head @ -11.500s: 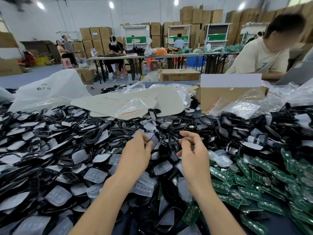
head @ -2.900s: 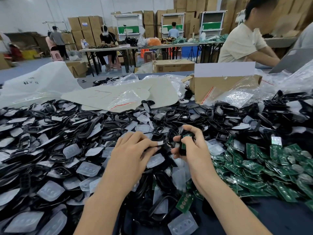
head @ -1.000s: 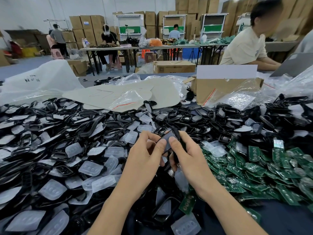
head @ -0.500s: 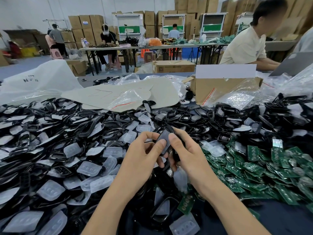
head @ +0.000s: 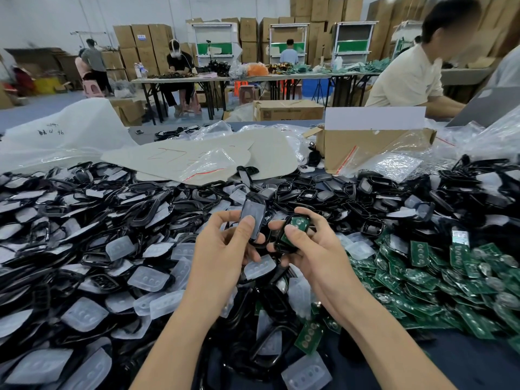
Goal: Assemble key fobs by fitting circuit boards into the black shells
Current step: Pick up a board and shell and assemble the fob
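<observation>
One shell [head: 252, 218] stands upright, boarded shell [head: 294, 231] leans right.

**Hands split: two shell halves now apart**

0.5 s ago both thumbs were pressed together on one piece. Now the left hand [head: 222, 254] has pulled away and pinches the black plastic shell half with translucent grey pad [head: 252, 216]. The right hand [head: 318, 254] grips the black plastic shell with green circuit board [head: 295, 226], and the board face is now exposed. There is a small gap between the halves.

nothing legible, black handwriting on white bag [head: 66, 136], red scrawl on cardboard sheet [head: 157, 156]
</observation>
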The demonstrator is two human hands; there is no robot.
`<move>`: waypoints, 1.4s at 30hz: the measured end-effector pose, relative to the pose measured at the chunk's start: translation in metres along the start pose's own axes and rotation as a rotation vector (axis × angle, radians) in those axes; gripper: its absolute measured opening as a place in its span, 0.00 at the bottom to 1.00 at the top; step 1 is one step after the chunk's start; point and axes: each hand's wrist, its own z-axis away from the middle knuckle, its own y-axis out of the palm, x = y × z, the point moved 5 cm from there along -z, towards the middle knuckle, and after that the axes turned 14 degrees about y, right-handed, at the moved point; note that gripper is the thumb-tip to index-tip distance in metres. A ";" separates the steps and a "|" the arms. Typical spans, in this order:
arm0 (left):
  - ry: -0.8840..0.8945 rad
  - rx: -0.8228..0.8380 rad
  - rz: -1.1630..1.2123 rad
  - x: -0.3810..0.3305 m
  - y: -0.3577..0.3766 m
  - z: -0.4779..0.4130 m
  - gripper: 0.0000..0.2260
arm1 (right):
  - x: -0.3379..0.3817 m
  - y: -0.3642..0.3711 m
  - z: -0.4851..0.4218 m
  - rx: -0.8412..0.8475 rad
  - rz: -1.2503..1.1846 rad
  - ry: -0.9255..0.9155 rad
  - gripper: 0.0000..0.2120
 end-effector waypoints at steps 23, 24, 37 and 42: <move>0.271 -0.123 -0.279 -0.013 -0.004 0.007 0.05 | -0.008 -0.005 -0.002 -0.004 0.255 0.036 0.17; 0.299 -0.102 -0.328 -0.014 -0.003 0.008 0.05 | -0.008 -0.005 -0.002 0.012 0.249 0.036 0.17; 0.256 0.055 -0.470 0.002 0.014 0.013 0.05 | -0.012 -0.014 -0.008 -0.089 0.276 0.005 0.14; 0.237 0.038 -0.501 0.006 0.014 0.013 0.05 | -0.013 -0.013 -0.005 -0.073 0.308 0.002 0.11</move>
